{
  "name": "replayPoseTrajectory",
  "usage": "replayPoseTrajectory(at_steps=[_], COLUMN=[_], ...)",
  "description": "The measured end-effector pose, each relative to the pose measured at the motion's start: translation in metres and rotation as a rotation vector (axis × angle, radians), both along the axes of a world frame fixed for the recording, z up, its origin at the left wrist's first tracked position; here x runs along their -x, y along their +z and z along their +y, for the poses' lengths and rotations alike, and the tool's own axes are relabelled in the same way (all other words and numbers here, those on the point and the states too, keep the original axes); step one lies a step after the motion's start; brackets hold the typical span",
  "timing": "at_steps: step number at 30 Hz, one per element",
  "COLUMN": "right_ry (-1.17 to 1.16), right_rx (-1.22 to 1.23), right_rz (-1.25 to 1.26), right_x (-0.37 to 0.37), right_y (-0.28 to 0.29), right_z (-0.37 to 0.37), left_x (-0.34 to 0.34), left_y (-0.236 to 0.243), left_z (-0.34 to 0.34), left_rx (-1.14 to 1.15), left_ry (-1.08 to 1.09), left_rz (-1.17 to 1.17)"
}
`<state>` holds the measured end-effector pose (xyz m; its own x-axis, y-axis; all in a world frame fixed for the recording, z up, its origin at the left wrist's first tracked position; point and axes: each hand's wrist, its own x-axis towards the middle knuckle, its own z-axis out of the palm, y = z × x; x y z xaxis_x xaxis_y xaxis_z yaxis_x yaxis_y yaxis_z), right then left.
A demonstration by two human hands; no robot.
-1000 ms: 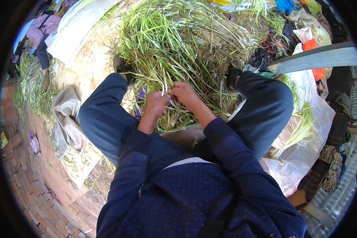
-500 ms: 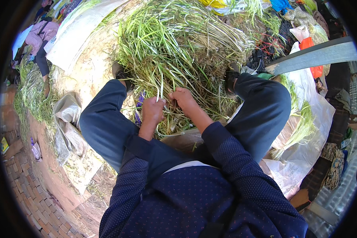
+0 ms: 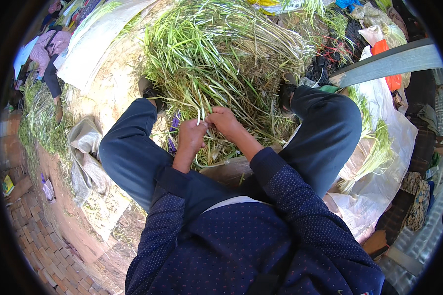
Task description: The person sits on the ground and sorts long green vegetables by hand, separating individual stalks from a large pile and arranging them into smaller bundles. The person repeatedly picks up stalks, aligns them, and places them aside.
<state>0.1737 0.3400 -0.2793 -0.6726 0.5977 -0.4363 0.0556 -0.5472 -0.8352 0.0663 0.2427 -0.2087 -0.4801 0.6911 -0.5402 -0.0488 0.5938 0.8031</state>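
Note:
Between my knees lies a large heap of long green shoots (image 3: 192,54) with pale stems, much like garlic greens or spring onions. My left hand (image 3: 190,136) is closed around a pale green stalk (image 3: 200,105) that stands up out of its fist. Right beside it, my right hand (image 3: 225,123) pinches at the same stalk, its thumb and fingertips touching the left hand. The stalk's lower end is hidden by my fingers. Under both hands are brownish trimmings and loose leaves.
A neat bundle of pale shoots (image 3: 369,162) lies on white plastic sheeting (image 3: 394,147) to my right. A metal bar (image 3: 394,64) juts in above it. At left are a crumpled sack (image 3: 86,142), another green heap (image 3: 42,113) and a person (image 3: 49,49) in pink.
My right hand has shifted slightly left and now meets the left hand; a small gap showed between them before. The left hand has moved a little to the right.

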Motion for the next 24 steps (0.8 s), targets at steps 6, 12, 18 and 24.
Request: replayPoseTrajectory(at_steps=[6,12,18,24], right_ry=[-0.088,-0.267,-0.281,-0.234], right_rx=[0.123,0.403,0.574,0.569], right_rz=[-0.059,-0.032,0.255,0.28], right_x=[-0.005,-0.01,-0.007,-0.009], right_y=[0.009,0.025,0.042,0.032], right_z=[0.001,0.011,0.008,0.013], left_x=[0.0,0.0,0.003,0.012], left_y=[0.001,0.011,0.034,0.071], left_z=[-0.002,0.001,-0.002,-0.014], left_rx=[-0.015,-0.058,-0.183,-0.46], left_ry=[0.022,0.129,0.251,0.346], left_rz=[0.024,-0.039,-0.197,-0.227])
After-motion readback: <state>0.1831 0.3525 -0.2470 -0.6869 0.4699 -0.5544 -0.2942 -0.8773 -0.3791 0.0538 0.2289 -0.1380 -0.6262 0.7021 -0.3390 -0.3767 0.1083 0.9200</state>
